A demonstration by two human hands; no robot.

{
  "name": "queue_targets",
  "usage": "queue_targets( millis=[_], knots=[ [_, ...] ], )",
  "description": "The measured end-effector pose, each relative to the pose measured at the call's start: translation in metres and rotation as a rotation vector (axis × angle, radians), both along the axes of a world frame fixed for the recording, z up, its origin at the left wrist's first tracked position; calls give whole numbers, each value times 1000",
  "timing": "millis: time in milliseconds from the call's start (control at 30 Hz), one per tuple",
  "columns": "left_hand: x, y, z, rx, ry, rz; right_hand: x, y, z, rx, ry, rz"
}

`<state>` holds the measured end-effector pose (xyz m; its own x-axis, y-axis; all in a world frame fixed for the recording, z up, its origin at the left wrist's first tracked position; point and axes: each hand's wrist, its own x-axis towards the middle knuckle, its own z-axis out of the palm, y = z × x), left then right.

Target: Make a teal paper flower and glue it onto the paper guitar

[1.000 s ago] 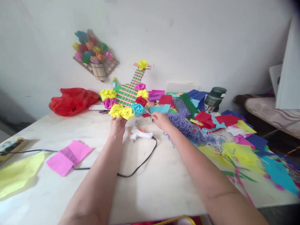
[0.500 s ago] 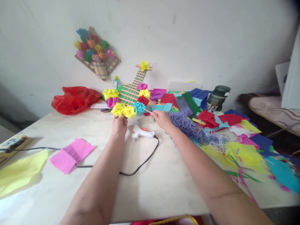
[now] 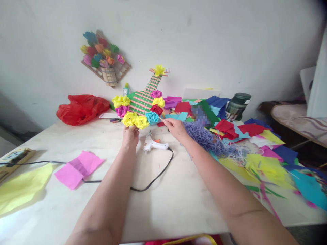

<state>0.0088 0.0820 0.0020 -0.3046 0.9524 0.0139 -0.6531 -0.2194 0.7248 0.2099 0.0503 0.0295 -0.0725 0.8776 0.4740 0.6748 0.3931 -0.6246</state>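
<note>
A green paper guitar (image 3: 143, 101) with pink strips and white strings leans up in front of me, crumpled paper flowers along its edge. My left hand (image 3: 130, 137) is closed on its lower edge, just under the yellow flowers (image 3: 134, 120). My right hand (image 3: 176, 129) pinches a thin wooden stick (image 3: 162, 119), its tip at the blue flower (image 3: 152, 117). A red flower (image 3: 156, 109) sits above the blue one. Below and between my hands lies a white glue gun (image 3: 155, 145) on the table.
A black cord (image 3: 163, 173) runs from the glue gun toward a power strip (image 3: 17, 158) at left. Purple yarn (image 3: 209, 139) and paper scraps (image 3: 268, 168) spread on the right, with a dark jar (image 3: 238, 106) behind. A red plastic bag (image 3: 81, 109) and pink paper (image 3: 79, 169) lie left.
The top of the guitar has shifted slightly to the right and up. Both hands stay almost where they were, the stick still at the blue flower.
</note>
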Motion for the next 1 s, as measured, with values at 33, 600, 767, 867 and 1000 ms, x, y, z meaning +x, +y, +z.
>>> queue_targets(
  millis=[33, 600, 767, 867, 1000],
  knots=[
    [0, 0, 0, 5, 0, -1, 0, 1, 0, 4, 25, 8],
    [-1, 1, -6, 69, 80, -19, 3, -1, 4, -74, 88, -33],
    [-1, 1, -4, 57, 90, -21, 5, 0, 5, -70, 84, -94],
    [-1, 2, -5, 54, 92, -20, 5, -1, 6, -70, 65, -120],
    [0, 1, -5, 61, 95, -20, 3, -1, 4, -88, 118, -80]
  ],
)
